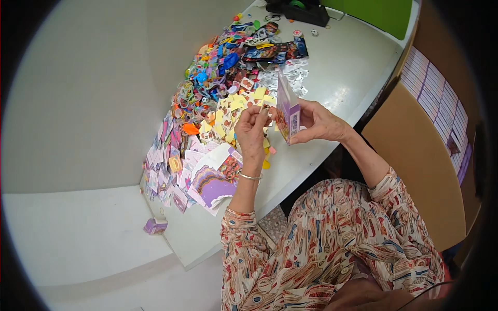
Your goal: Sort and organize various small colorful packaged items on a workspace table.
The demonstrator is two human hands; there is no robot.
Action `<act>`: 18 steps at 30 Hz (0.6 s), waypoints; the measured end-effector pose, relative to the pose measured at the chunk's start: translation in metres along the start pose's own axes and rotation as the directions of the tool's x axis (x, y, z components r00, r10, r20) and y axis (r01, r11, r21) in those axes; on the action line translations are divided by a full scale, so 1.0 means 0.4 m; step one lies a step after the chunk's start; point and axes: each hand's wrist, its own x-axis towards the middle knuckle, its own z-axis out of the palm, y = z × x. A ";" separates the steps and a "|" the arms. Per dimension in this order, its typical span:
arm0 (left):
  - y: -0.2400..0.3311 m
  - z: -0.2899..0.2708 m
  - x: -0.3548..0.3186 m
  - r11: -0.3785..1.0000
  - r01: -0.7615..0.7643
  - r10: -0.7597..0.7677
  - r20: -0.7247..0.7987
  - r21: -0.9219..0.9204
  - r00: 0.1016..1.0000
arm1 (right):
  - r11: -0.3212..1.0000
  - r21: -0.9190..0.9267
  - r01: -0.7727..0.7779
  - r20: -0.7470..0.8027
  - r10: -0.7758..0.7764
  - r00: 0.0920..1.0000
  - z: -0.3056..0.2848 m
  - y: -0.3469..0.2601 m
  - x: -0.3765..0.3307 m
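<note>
A flat purple box (289, 110) with a picture on one face and a white label stands on edge in my right hand (322, 123). That hand's thumb and fingers close on the box from the right. Just left of the box, my left hand (251, 133) has its fingertips pinched together near the box's side; what they hold is too small to make out. A silver bangle circles my left wrist. Beneath both hands spreads a heap of small yellow and white printed pieces (223, 116).
Colourful small toys (207, 78) are heaped along the wall, with dark packets (277, 52) beside them. Purple and white cards (207, 179) lie at the near left. A black tape dispenser (306, 13) stands at the far end. A cardboard carton (415, 160) on the right holds rows of boxes (441, 96).
</note>
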 end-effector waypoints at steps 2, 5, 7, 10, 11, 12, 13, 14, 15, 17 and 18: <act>-0.011 -0.033 0.010 0.997 -0.058 0.054 -0.084 -0.042 0.995 | 1.000 0.000 0.013 0.031 -0.013 0.999 0.006 0.030 0.017; 0.017 -0.093 0.035 0.988 -0.154 0.146 -0.207 -0.021 0.967 | 0.996 -0.084 0.024 0.060 -0.019 0.998 0.018 0.075 0.043; 0.052 -0.099 0.022 0.987 -0.156 0.142 -0.265 -0.034 0.954 | 0.985 -0.169 0.026 0.069 -0.014 0.997 0.023 0.075 0.053; 0.094 -0.070 -0.011 0.963 -0.222 0.257 -0.266 0.156 0.929 | 0.764 -0.643 -0.048 -0.044 0.026 0.999 0.021 0.094 0.061; 0.102 -0.063 -0.020 0.962 -0.222 0.259 -0.273 0.158 0.927 | 0.707 -0.705 -0.052 -0.075 -0.002 0.997 0.028 0.102 0.063; 0.107 -0.057 -0.027 0.936 -0.275 0.327 -0.250 0.221 0.912 | 0.645 -0.762 -0.059 -0.105 -0.033 0.994 0.034 0.107 0.063; 0.109 -0.052 -0.033 0.902 -0.326 0.392 -0.221 0.282 0.893 | 0.645 -0.762 -0.057 -0.102 -0.032 0.994 0.041 0.107 0.061; 0.104 -0.053 -0.036 0.840 -0.346 0.460 -0.212 0.418 0.862 | 0.598 -0.798 -0.071 -0.125 -0.049 0.991 0.045 0.108 0.063; 0.103 -0.053 -0.042 0.840 -0.346 0.461 -0.214 0.418 0.861 | 0.550 -0.831 -0.086 -0.148 -0.069 0.987 0.048 0.110 0.064; 0.108 -0.047 -0.059 0.671 -0.392 0.590 -0.133 0.630 0.796 | 0.532 -0.841 -0.103 -0.170 -0.079 0.982 0.049 0.119 0.059; 0.120 -0.037 -0.066 0.639 -0.391 0.609 -0.125 0.662 0.784 | 0.515 -0.849 -0.121 -0.194 -0.090 0.977 0.046 0.125 0.058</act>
